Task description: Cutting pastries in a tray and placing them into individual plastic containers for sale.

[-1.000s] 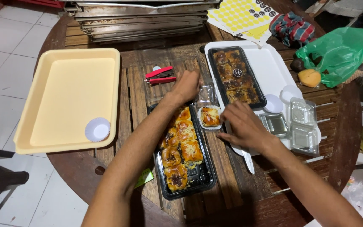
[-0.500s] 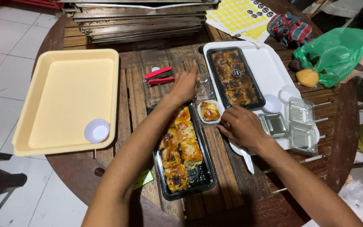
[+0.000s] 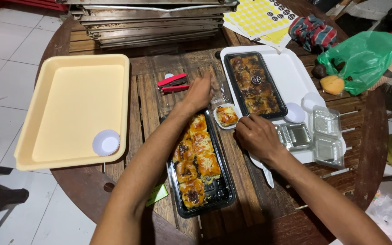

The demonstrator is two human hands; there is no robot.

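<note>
My left hand (image 3: 200, 93) reaches across the wooden table (image 3: 150, 122) and holds a small clear plastic box (image 3: 219, 92) by its lid. In front of the box sits one cheese-topped pastry in a white paper cup (image 3: 226, 115). My right hand (image 3: 257, 134) has its fingers curled, with the fingertips pinching the cup's right edge. Under my left forearm lies a long black tray (image 3: 221, 193) of several similar pastries. A second black tray of darker pastries (image 3: 255, 84) rests on a white tray (image 3: 291, 75).
A yellow tray (image 3: 69, 109) at left holds one empty white paper cup (image 3: 106, 142). A red stapler (image 3: 172, 83) lies near my left hand. Several empty clear boxes (image 3: 325, 136) sit at right. Stacked metal trays (image 3: 155, 20), yellow sticker sheets (image 3: 257, 16) and a green bag (image 3: 364, 54) line the far side.
Both hands stay almost where they were. The pastry cup has shifted slightly away from me, toward the clear box.
</note>
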